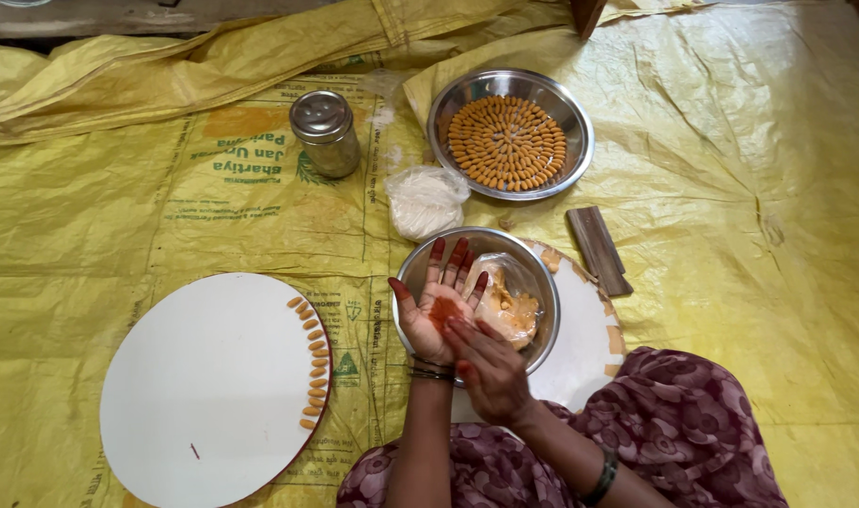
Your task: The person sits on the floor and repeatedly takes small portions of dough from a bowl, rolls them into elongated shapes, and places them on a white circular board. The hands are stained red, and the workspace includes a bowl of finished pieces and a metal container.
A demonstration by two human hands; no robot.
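- Left hand (436,306) open, palm up over the steel bowl (420,268); right hand (486,367) presses fingers into that palm (anything pinched there is hidden).
- Dough (509,310) in plastic inside the bowl, partly covered.
- Round white board (204,395) cut off at bottom edge.
- Yellow woven sheet (749,188) covers the floor.

Yellow plastic sheet (730,188); white round board (204,395), steel tin (326,134), bowls, perhaps a flour bag (425,199)

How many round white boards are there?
2. One white board lies at left with orange pieces along its edge; the other board sits under the steel bowl, partly hidden.
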